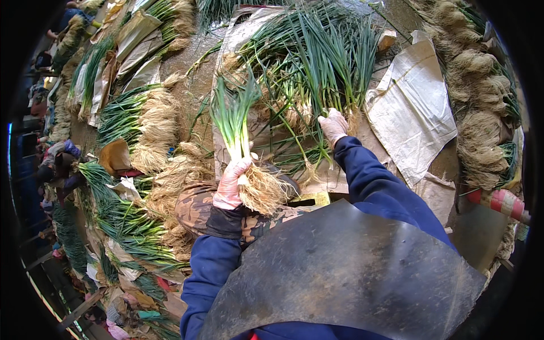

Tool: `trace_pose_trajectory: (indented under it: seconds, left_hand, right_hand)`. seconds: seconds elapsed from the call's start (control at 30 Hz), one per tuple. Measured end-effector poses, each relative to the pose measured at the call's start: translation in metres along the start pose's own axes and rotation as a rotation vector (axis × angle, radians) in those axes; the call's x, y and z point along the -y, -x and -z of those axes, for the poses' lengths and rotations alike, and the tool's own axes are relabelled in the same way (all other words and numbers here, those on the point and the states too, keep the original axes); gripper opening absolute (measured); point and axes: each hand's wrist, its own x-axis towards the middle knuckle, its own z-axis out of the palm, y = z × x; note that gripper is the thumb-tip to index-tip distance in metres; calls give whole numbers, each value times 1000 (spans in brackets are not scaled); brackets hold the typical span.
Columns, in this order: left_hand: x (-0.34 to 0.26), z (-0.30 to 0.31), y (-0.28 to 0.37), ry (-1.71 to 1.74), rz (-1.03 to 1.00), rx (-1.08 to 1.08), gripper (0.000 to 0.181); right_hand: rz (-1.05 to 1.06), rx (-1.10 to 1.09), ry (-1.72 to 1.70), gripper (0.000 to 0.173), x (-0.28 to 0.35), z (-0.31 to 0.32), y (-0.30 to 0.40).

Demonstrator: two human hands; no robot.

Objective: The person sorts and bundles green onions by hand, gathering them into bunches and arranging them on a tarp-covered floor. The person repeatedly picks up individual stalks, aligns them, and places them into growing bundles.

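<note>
My left hand (233,182), in a thin pale glove, is closed around a bunch of green onions (236,121); its leaves point away from me and its tan roots hang over to the right of my fist. Farther right, my right hand (333,124), gloved too, reaches to the base of the leafy green onion pile (335,63). Its fingers are curled at the stems, and whether they grip any cannot be told. Loose green onions (310,168) lie on the sacking between both hands.
A dark, stiff apron (340,272) covers my lap. Rooted green onion bundles (155,123) line the left side, with more bundles (480,93) along the right. A whitish sack sheet (414,106) lies right of the pile. Other people (59,163) are at the far left.
</note>
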Motion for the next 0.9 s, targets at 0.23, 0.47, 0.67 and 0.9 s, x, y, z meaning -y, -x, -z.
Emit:
trace_pose_trajectory:
  seconds: [0.23,0.47,0.67,0.9]
  left_hand:
    - [29,28,-60,-197,113,-284,25]
    - [19,-2,-58,-68,-88,-175,25]
    - [21,10,-58,-172,-114,-422,25]
    - [26,16,-59,38,118,-197,27]
  right_hand:
    - [200,67,-491,33,39,-46,-21]
    - [459,869,-206,45,37,-54,47]
    - [102,60,5,38,-1,-44,16]
    - [-37,96,-239,38,64,-24,-14]
